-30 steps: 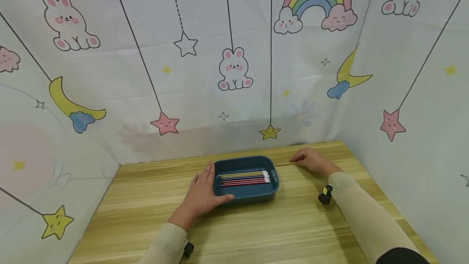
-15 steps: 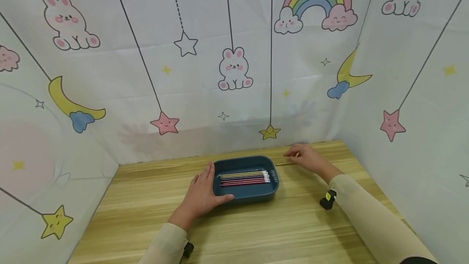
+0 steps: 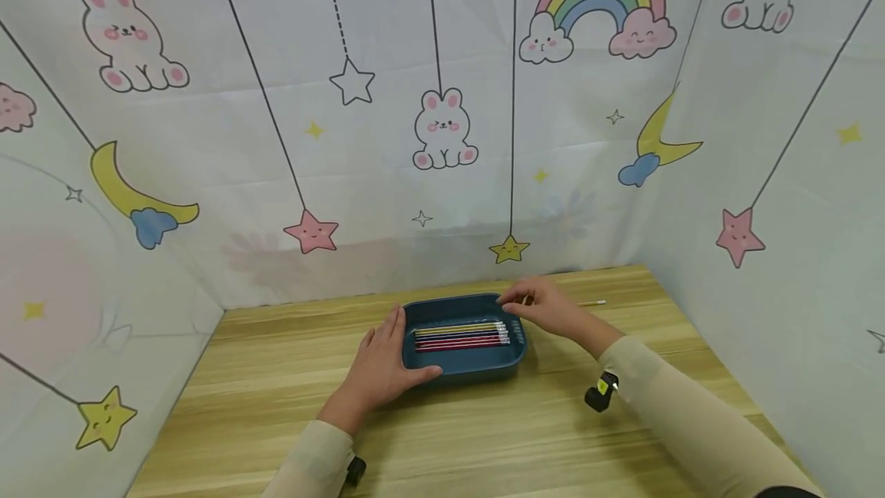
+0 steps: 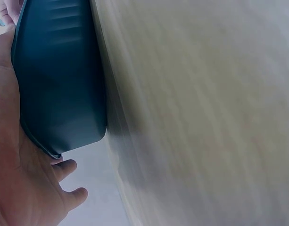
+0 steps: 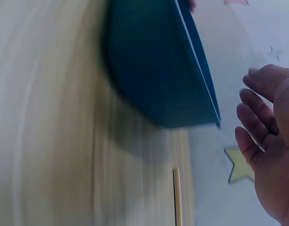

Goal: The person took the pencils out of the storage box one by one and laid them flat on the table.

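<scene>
Lengthwise — pencils point(image 3: 459, 336) in tray point(image 3: 459, 360), white ends point(image 3: 504, 334) right.

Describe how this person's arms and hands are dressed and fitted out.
The left sleeve and right sleeve are long, plain and cream. The left hand and right hand wear no gloves. A small black left device shows at one wrist; the black right device bears a yellow mark. No cables show.

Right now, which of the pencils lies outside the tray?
The lone yellow pencil on the table, its white end showing behind the right hand; the other pencils lie side by side inside the blue tray.
</scene>
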A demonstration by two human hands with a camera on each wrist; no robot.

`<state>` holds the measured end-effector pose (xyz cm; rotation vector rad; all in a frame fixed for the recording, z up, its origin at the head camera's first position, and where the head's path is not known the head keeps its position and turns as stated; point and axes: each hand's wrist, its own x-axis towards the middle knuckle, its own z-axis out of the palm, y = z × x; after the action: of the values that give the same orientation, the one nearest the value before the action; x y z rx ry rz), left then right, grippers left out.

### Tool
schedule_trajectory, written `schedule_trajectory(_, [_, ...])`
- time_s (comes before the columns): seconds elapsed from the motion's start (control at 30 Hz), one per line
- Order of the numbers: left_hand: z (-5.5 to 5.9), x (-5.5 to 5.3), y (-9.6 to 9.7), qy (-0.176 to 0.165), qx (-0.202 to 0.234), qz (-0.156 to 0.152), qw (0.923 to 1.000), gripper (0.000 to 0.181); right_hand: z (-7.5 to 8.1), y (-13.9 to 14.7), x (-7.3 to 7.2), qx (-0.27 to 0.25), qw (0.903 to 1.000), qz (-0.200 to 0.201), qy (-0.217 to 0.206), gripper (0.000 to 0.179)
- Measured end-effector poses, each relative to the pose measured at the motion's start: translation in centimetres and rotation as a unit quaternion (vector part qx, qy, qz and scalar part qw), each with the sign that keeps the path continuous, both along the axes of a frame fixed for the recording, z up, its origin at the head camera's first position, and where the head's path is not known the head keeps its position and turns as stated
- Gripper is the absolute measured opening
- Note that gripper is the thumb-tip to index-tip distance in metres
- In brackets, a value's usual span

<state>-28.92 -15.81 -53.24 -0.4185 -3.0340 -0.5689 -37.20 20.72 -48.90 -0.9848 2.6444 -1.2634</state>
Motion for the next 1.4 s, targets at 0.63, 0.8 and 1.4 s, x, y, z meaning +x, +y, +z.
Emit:
schedule_trajectory(0.63, [-0.3, -0.3, -0.2, -0.002, 0.012, -0.001, 0.9999, 0.140, -1.3, -6.4, 1.6, 0.088, 0.9895, 0.114, -0.013, 0.025])
schedule_trajectory(0.8, [-0.3, -0.3, -0.2, -0.004, 0.014, -0.001, 0.9999, 0.140, -1.7, -7.2, 1.3, 0.097, 0.9861, 0.135, 0.003, 0.025])
schedule_trajectory(1.4, [-0.5, -0.1, -0.3, -0.007, 0.025, -0.007, 0.9996, 0.139, -2.9, -9.8, 0.9, 0.142, 0.9823, 0.122, -0.006, 0.025])
